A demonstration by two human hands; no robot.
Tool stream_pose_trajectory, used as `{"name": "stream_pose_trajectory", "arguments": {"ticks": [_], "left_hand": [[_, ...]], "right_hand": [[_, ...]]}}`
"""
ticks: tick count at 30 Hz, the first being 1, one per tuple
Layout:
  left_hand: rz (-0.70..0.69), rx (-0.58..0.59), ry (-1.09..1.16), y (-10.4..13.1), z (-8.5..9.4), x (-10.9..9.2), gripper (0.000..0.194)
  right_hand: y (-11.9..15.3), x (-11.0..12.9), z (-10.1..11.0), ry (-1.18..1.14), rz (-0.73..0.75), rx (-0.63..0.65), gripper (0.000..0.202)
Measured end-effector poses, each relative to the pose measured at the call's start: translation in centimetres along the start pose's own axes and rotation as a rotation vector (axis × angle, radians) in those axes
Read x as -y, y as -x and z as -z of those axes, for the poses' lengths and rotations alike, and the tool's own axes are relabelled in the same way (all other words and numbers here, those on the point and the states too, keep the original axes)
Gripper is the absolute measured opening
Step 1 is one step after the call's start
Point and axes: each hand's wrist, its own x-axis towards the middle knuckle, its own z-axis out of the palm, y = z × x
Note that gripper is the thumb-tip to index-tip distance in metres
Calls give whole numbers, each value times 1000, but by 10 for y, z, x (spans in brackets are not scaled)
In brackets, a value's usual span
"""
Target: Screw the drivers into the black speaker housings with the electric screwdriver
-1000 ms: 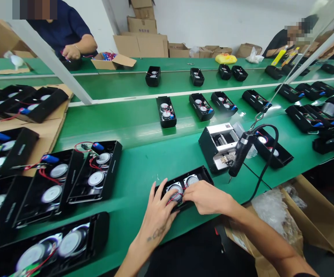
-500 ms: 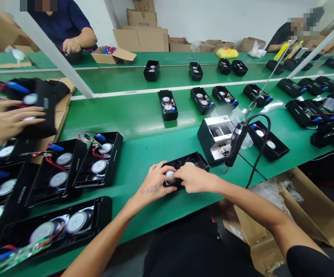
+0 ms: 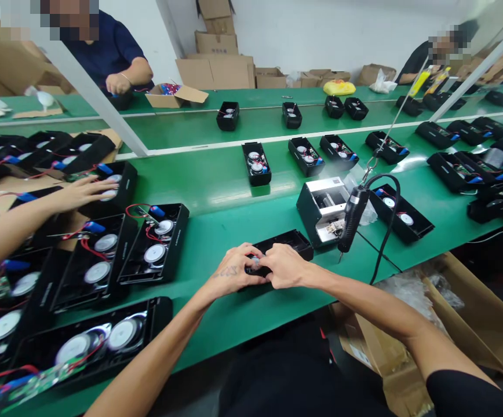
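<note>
A black speaker housing lies in front of me on the green bench. My left hand is wrapped round its left end, thumb at the near side and fingers over the far side. Beside it, my right hand reaches into the housing with its fingers bent and pressed together, close to the left fingertips. Between the hands a small part of a round silvery speaker shows. My hands cover most of it, and what the right fingers pinch is hidden.
A black electric screwdriver hangs on a wire beside a screw feeder. Several housings with speakers and wires stand at the left, where another person's hand touches one. Open cartons stand below the bench edge.
My right hand has drawn slightly left, its fingers more bunched. The other person's hand at the left has moved right and down with a housing, now set among the others.
</note>
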Motion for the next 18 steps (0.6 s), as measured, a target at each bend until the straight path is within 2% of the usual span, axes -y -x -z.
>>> {"name": "stream_pose_trajectory", "arguments": {"ticks": [2, 3, 4, 5, 7, 8, 9, 10, 12, 15, 18], "left_hand": [[-8, -18, -27, 5, -5, -3, 19], [-13, -30, -44, 9, -9, -5, 15], [-24, -49, -71, 14, -14, -7, 11], [-41, -77, -108, 19, -21, -10, 8], [-92, -160, -203, 29, -35, -15, 5], [-120, -209, -245, 34, -42, -17, 4], [-144, -255, -274, 39, -48, -18, 4], [-160, -289, -286, 42, -53, -19, 4], [-172, -334, -283, 46, -60, -19, 6], [-173, -363, -273, 47, -62, -18, 7], [-175, -376, -260, 45, -60, -16, 9]], "right_hand": [[14, 4, 1, -15, 58, -126, 24], [24, 4, 1, -41, 81, -266, 25], [35, 1, 1, -66, 71, -475, 27], [48, -4, 1, -79, 12, -736, 31], [72, -23, 0, -51, -266, -1242, 43], [83, -36, 0, -21, -443, -1393, 51], [93, -50, -1, -4, -600, -1453, 60], [101, -64, -2, -15, -713, -1434, 64], [111, -89, -4, -101, -785, -1306, 59], [119, -109, -7, -199, -681, -1248, 44], [118, -111, -12, -371, -490, -1189, 34]]}}
